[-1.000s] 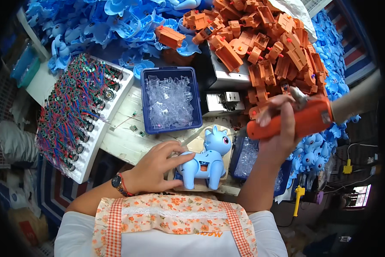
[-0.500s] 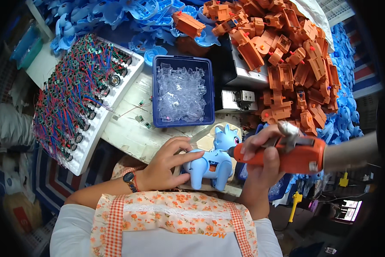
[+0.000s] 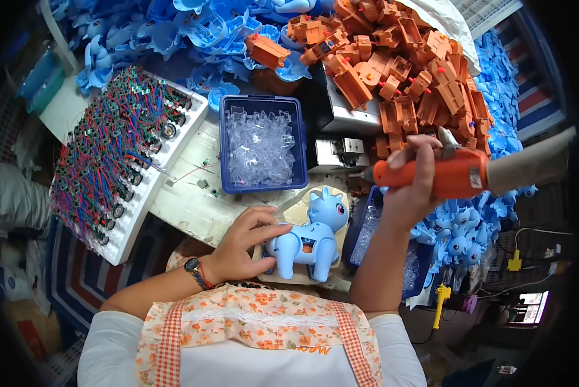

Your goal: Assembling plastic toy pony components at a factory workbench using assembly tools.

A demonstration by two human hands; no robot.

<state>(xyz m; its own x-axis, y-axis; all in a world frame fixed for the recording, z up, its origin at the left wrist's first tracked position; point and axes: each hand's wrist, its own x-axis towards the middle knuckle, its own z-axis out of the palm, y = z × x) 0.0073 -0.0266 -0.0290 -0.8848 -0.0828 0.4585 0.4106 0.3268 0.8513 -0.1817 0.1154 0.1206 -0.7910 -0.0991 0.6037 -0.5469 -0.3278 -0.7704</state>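
Observation:
A light-blue plastic toy pony (image 3: 307, 244) lies on its side on a pale cream block (image 3: 289, 278), its head at the far right. An opening in its body shows an orange part inside. My left hand (image 3: 245, 244) holds the pony's rear, fingers over the top and thumb lower down. Raised to the right, my right hand (image 3: 413, 184) is wrapped round an orange-red electric screwdriver (image 3: 454, 175). The tool points left, its tip clear of the pony and close to a small silver metal device (image 3: 336, 153).
A blue bin (image 3: 225, 164) of clear plastic pieces stands beyond the pony. At left, a white foam tray (image 3: 149, 193) carries wired circuit boards and speakers. Orange housings (image 3: 398, 68) and blue toy shells (image 3: 167, 32) are heaped at the back. More blue bins (image 3: 353, 248) stand at right.
The screwdriver in my right hand has lifted off the pony and moved up and away, near the silver device. My left hand stays on the pony. The whole view has shifted slightly.

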